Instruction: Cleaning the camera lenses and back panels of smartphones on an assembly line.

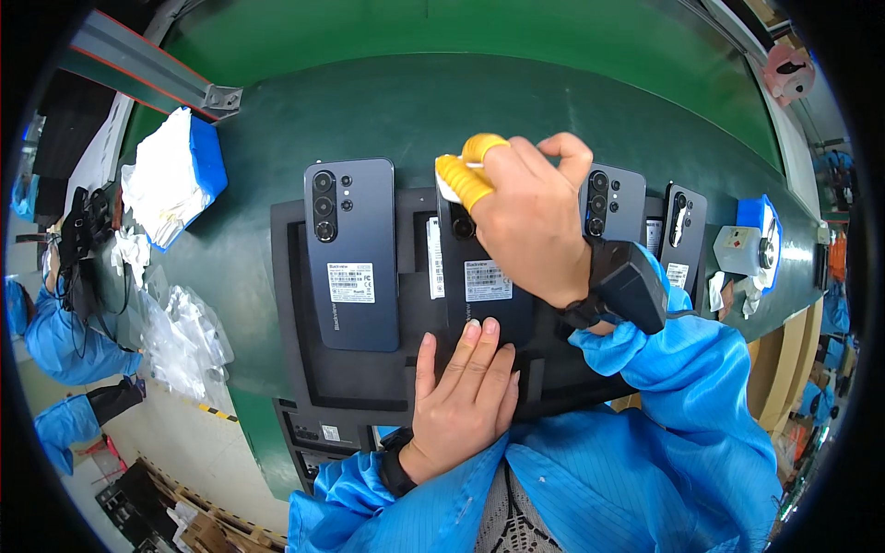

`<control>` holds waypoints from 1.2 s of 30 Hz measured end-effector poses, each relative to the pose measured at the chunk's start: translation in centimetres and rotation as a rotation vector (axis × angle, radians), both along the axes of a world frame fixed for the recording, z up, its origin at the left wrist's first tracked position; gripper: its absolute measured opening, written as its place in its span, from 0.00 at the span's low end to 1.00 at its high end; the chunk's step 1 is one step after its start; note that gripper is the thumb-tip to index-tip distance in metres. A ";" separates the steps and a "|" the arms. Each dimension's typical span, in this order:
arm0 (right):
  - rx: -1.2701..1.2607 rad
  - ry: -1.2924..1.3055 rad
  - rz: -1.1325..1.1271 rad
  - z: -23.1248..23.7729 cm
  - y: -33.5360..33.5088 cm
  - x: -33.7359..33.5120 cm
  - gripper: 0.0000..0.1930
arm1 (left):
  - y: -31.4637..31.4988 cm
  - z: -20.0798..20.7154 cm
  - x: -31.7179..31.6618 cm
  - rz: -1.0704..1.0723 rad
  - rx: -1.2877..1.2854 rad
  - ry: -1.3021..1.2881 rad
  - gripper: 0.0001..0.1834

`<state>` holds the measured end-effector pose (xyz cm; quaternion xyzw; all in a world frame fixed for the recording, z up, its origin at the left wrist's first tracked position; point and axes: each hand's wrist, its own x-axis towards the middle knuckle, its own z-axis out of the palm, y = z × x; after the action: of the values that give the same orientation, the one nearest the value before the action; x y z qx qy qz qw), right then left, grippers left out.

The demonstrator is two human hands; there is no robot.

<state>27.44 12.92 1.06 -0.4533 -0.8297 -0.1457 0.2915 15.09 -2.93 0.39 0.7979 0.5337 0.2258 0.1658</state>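
My right hand (535, 221), with yellow finger covers on two fingers, pinches a small white cloth (444, 190) against the upper end of a dark blue smartphone (502, 311). That phone lies back up with a white label, and my hand hides most of its camera area. On its lower end my left hand (466, 387) rests flat, fingers stretched out. Another dark phone (359, 240) lies to the left, camera lenses and label facing up. To the right are a phone (627, 198) partly hidden by my wrist and one more phone (687, 221) beyond it.
Beneath the phones is a black foam tray (350, 392) on the green table (304, 111). A blue box of white cloths (171, 180) stands at the left, above clear plastic bags (189, 341). At the right are a dispenser bottle (740, 249) and another blue box (761, 212).
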 end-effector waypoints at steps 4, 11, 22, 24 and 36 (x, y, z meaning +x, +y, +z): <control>-0.020 0.037 -0.003 0.4 0.8 0.9 0.05 | 0.0 0.1 0.0 0.006 -0.008 0.003 0.17; -0.080 0.056 -0.092 1.4 0.8 3.3 0.11 | 0.0 0.1 0.1 0.001 -0.019 0.017 0.17; -0.190 0.039 0.053 1.2 -0.2 2.3 0.05 | 0.0 0.0 0.1 0.001 0.005 0.039 0.16; -0.146 0.022 0.057 0.9 -0.5 2.1 0.05 | 0.0 0.0 0.1 0.000 0.004 0.044 0.16; -0.204 0.061 0.008 2.0 -1.0 3.7 0.11 | 0.0 0.1 0.2 -0.003 -0.004 0.039 0.15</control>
<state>31.13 11.88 3.06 -0.4815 -0.8328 -0.0455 0.2693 15.27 -2.95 0.49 0.8027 0.5361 0.2087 0.1571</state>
